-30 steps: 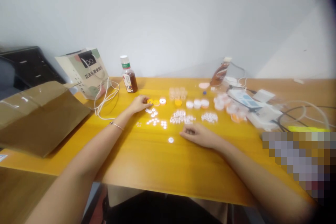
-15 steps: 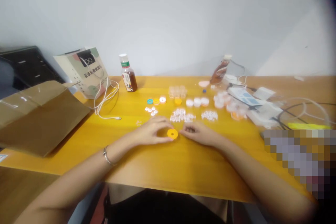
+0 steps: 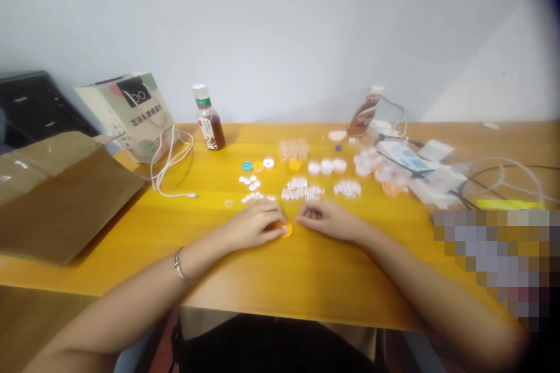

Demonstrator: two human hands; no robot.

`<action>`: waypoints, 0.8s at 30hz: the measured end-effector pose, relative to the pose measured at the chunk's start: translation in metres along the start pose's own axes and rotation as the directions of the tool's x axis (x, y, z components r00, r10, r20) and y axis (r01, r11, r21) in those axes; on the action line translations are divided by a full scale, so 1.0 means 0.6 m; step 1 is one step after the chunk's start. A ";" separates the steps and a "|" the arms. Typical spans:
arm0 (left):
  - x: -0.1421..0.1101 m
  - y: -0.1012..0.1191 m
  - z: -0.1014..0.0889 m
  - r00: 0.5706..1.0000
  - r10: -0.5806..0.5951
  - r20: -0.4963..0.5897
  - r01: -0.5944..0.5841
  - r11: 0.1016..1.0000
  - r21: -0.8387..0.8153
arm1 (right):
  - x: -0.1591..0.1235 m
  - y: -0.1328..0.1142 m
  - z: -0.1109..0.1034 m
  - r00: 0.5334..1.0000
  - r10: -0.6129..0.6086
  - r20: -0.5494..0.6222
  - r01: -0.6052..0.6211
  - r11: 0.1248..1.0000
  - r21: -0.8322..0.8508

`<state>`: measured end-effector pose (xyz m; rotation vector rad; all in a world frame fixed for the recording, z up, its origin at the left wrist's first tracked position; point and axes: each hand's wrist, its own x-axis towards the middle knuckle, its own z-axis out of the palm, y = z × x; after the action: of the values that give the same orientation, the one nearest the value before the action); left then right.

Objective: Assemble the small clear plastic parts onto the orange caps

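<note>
The left hand (image 3: 258, 224) was grasping an orange disc (image 3: 287, 230) at its near-left edge, with thumb and finger closed upon it, and a part of the disc was covered by the fingertips. The disc was low over the table (image 3: 280, 280), in front of the person; I could not tell if it rested fully on the wood. If this disc is taken as the middle of a clock, with twelve pointing to the wall, the right hand (image 3: 326, 220) was at three o'clock, near but apart from the disc. Its fingers were curled inward, and I could not tell if they enclosed something.

At eleven o'clock, a blue disc (image 3: 247, 166), a yellow disc (image 3: 258, 166) and a white disc (image 3: 268, 163) were in a short row, with small white pieces (image 3: 250, 182) just nearer to the person. At twelve o'clock there was a group of white rings (image 3: 297, 189), and farther in this direction a second orange disc (image 3: 294, 166) stood before some clear cups (image 3: 294, 148). At one o'clock were three white lids (image 3: 326, 167); at two o'clock, a pile of white bits (image 3: 347, 189). One bottle (image 3: 212, 131) stood upright far at eleven o'clock. A brown bag (image 3: 74, 210) was at nine o'clock.
</note>
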<state>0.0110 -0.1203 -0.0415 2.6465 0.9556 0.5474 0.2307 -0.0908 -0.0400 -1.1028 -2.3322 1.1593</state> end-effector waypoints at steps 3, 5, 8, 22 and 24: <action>0.002 -0.008 0.008 1.000 -0.009 -0.023 0.010 1.000 0.024 | 0.004 -0.002 0.016 0.998 -0.067 -0.008 0.067 0.997 0.034; 0.003 -0.012 0.008 0.999 -0.023 -0.038 0.024 1.000 0.017 | 0.008 -0.007 0.027 0.993 -0.116 -0.033 0.115 0.993 -0.017; 0.003 -0.016 -0.006 0.999 -0.022 -0.044 0.022 1.000 -0.008 | 0.015 -0.014 0.037 0.986 -0.157 -0.049 0.151 0.982 -0.110; -0.056 -0.123 -0.123 0.860 -0.491 0.143 0.471 0.869 0.153 | 0.012 -0.018 0.029 0.998 -0.070 -0.010 0.070 0.998 -0.011; -0.051 -0.122 -0.115 0.863 -0.480 0.156 0.462 0.876 0.141 | 0.011 -0.018 0.028 0.997 -0.078 -0.015 0.077 0.996 -0.037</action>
<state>-0.0812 -0.0774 -0.0157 2.3523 1.5345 0.1341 0.2117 -0.0991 -0.0426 -1.0202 -2.3698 1.0801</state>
